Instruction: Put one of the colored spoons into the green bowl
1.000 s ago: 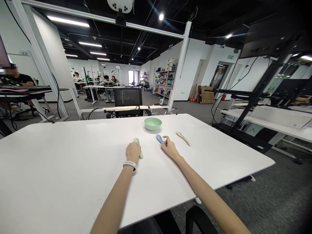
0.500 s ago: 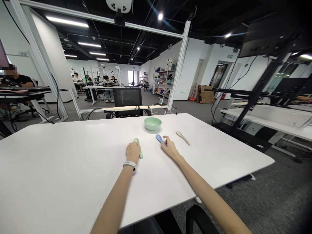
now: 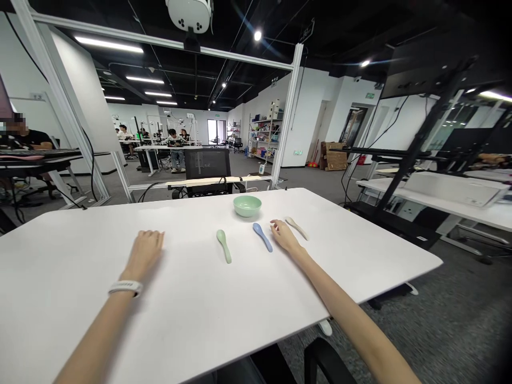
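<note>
atop white table (image 3: 72, 250) | glossy blue spoon (image 3: 262, 237) | right hand (image 3: 285, 236) just beside, empty

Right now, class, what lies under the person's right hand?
The right hand rests on the white tabletop, its fingertips between the blue spoon and the cream spoon. The patch beneath the palm is covered, so what is there cannot be seen.

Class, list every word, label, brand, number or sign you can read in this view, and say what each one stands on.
No text here can be read.
Wristband: dark marks, too small to read.
Green sign above a doorway: too blurred to read.
Black hanging sign: too blurred to read.
Wall plate: too small to read.
</note>
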`<state>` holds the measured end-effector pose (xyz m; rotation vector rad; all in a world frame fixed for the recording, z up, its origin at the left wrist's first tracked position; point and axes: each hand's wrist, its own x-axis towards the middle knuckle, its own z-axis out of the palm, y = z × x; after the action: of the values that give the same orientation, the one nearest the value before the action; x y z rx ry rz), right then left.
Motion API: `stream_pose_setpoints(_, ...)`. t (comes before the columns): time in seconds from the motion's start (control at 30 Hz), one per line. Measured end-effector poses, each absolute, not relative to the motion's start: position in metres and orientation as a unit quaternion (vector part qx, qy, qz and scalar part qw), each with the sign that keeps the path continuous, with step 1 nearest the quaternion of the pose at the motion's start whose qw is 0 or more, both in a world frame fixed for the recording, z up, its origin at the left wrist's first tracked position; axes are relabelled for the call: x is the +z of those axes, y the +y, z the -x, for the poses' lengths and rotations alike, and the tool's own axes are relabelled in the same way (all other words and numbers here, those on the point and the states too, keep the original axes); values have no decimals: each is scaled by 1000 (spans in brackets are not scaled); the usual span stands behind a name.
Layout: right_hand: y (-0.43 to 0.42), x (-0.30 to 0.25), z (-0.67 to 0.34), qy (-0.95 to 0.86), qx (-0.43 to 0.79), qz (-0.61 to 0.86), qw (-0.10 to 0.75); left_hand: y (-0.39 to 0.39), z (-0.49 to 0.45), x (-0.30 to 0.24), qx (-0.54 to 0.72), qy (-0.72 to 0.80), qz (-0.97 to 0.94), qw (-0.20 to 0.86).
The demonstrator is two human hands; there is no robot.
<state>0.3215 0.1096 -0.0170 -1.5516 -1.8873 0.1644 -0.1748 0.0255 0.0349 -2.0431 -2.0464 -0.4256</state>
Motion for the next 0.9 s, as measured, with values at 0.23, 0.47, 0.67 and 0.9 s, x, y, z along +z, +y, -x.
stream_pose_setpoints(0.23,130,-17,-325,-764,63,579,278,-10,285,6,-108,-765,621,133)
stream_pose_setpoints(0.47,130,-28,-328,-770,65,572,275,1,314,-25,-76,-789,605,83)
stream_pose_setpoints(0.67,130,-30,-328,-756,76,583,287,1,323,-32,-68,-789,607,62)
stream_pose_setpoints(0.9,130,-29,-328,-762,75,578,281,-4,316,-26,-73,-792,604,54)
